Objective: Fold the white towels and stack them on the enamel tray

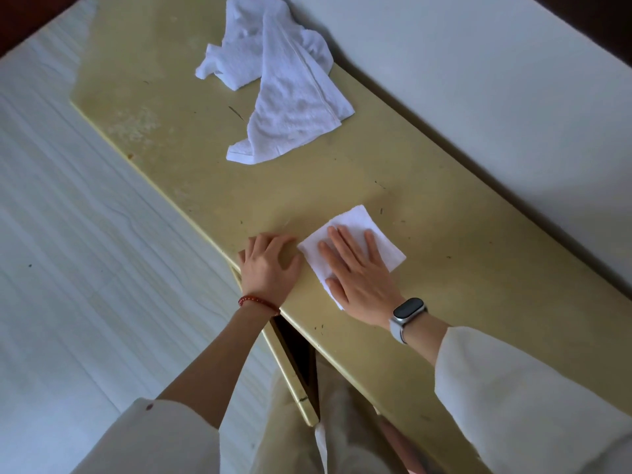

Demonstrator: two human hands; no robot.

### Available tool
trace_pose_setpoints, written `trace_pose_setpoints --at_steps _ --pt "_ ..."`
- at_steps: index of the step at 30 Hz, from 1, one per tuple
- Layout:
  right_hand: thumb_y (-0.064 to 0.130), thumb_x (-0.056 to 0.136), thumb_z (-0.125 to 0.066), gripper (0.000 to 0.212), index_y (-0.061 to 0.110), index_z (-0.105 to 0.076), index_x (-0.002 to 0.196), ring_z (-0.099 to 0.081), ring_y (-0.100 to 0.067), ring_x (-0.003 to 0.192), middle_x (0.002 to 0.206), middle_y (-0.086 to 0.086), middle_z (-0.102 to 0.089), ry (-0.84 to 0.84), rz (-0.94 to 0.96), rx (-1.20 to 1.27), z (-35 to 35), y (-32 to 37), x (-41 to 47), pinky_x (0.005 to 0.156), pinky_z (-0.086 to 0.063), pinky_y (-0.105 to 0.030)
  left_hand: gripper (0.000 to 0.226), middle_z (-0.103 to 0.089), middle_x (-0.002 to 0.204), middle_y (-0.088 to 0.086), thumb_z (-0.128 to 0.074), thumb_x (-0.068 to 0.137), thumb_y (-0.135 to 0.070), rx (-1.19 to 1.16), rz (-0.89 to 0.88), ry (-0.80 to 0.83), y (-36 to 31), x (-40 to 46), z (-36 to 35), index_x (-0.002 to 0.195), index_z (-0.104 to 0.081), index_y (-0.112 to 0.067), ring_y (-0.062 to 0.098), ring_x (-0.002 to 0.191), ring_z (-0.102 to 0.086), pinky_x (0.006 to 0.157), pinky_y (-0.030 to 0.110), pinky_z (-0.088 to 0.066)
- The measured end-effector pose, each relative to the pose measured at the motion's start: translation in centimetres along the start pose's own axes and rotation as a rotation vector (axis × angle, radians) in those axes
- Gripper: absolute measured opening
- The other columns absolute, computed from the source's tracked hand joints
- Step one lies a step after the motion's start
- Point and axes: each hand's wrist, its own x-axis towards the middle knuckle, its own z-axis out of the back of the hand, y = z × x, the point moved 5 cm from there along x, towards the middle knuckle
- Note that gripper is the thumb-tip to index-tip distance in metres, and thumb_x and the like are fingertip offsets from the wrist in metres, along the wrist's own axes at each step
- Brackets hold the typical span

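Head view shows the left hand (270, 265) resting loosely curled and empty on the yellow bench (461, 241), while just to its right the right hand (355, 271) presses flat, fingers spread, on one folded towel (355, 218). Farther back, crumpled towels (280, 80) lie unfolded and no enamel tray is visible, so I judge most work remains.

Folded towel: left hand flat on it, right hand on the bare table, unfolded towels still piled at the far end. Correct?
Hands are swapped. In the head view the right hand lies flat on the folded towel; the left hand rests on the bare table. The unfolded towels do lie at the far end.
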Motion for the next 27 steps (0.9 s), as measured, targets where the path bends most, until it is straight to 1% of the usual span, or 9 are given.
trace_pose_setpoints --at_steps 4,8,9,12,14,16,19,23,27 --pt "0.032 0.089 -0.029 0.054 0.013 -0.029 0.139 -0.017 -0.025 0.139 0.15 -0.013 -0.029 0.003 0.005 0.009 -0.2 0.0 -0.1 0.108 -0.012 -0.056 0.034 -0.063 0.088 0.003 -0.049 0.07 -0.04 0.024 -0.057 -0.025 -0.2 0.4 -0.4 0.085 -0.071 -0.019 0.029 0.085 -0.057 0.077 0.033 -0.033" --pt "0.033 0.088 -0.03 0.055 0.013 -0.028 0.139 -0.017 -0.024 0.139 0.149 -0.012 -0.031 -0.004 -0.001 0.013 -0.2 0.0 0.0 0.107 -0.012 -0.056 0.028 -0.063 0.085 0.002 -0.052 0.07 -0.037 0.001 -0.078 -0.077 -0.1 0.6 -0.5 0.08 -0.071 -0.02 0.019 0.085 -0.049 0.077 0.033 -0.031" --pt "0.033 0.089 -0.03 0.055 0.012 -0.028 0.14 -0.017 -0.024 0.139 0.149 -0.012 -0.031 -0.003 0.0 0.014 -0.2 0.0 0.0 0.107 -0.012 -0.056 0.028 -0.063 0.084 0.002 -0.052 0.07 -0.037 -0.004 -0.074 -0.079 -0.2 0.6 -0.4 0.079 -0.072 -0.02 0.019 0.085 -0.049 0.077 0.033 -0.03" --pt "0.033 0.089 -0.029 0.056 0.012 -0.026 0.141 -0.016 -0.024 0.139 0.15 -0.012 -0.029 -0.002 0.0 0.017 -0.2 0.0 0.0 0.108 -0.013 -0.056 0.028 -0.063 0.083 0.001 -0.05 0.068 -0.036 -0.017 -0.058 -0.071 -0.4 0.9 -0.4 0.078 -0.072 -0.022 0.027 0.083 -0.056 0.079 0.033 -0.029" --pt "0.032 0.088 -0.03 0.056 0.013 -0.026 0.141 -0.016 -0.023 0.14 0.15 -0.011 -0.029 -0.004 -0.006 0.019 -0.2 0.0 0.1 0.108 -0.012 -0.055 0.029 -0.064 0.081 0.001 -0.049 0.067 -0.035 -0.032 -0.054 -0.072 -0.5 1.1 -0.4 0.077 -0.073 -0.021 0.028 0.082 -0.057 0.078 0.033 -0.028" --pt "0.032 0.088 -0.029 0.056 0.013 -0.027 0.14 -0.016 -0.023 0.139 0.15 -0.011 -0.03 -0.008 -0.01 0.022 -0.2 0.0 0.1 0.108 -0.013 -0.055 0.028 -0.064 0.081 0.001 -0.049 0.067 -0.033 -0.03 -0.069 -0.075 -0.3 1.2 -0.5 0.076 -0.073 -0.021 0.025 0.083 -0.055 0.077 0.033 -0.029" --pt "0.032 0.089 -0.029 0.055 0.013 -0.028 0.14 -0.017 -0.023 0.139 0.149 -0.011 -0.031 -0.02 -0.011 0.03 -0.2 0.0 0.1 0.108 -0.013 -0.055 0.024 -0.063 0.078 0.003 -0.051 0.072 -0.027 0.012 -0.139 -0.115 0.2 1.1 -0.6 0.076 -0.073 -0.018 0.015 0.082 -0.045 0.075 0.032 -0.031" --pt "0.032 0.089 -0.03 0.053 0.014 -0.029 0.138 -0.019 -0.024 0.138 0.149 -0.012 -0.032 -0.03 -0.005 0.027 -0.2 0.1 0.1 0.108 -0.012 -0.055 0.021 -0.063 0.075 0.003 -0.052 0.076 -0.023 0.081 -0.218 -0.19 0.6 1.1 -0.3 0.072 -0.071 -0.014 0.015 0.077 -0.042 0.071 0.03 -0.033" --pt "0.033 0.09 -0.028 0.051 0.017 -0.029 0.139 -0.018 -0.024 0.139 0.149 -0.012 -0.031 -0.029 0.002 0.026 -0.3 0.0 0.1 0.109 -0.01 -0.055 0.024 -0.063 0.077 0.004 -0.049 0.076 -0.024 0.062 -0.169 -0.16 0.5 1.4 -0.2 0.074 -0.07 -0.013 0.017 0.078 -0.045 0.072 0.032 -0.037"
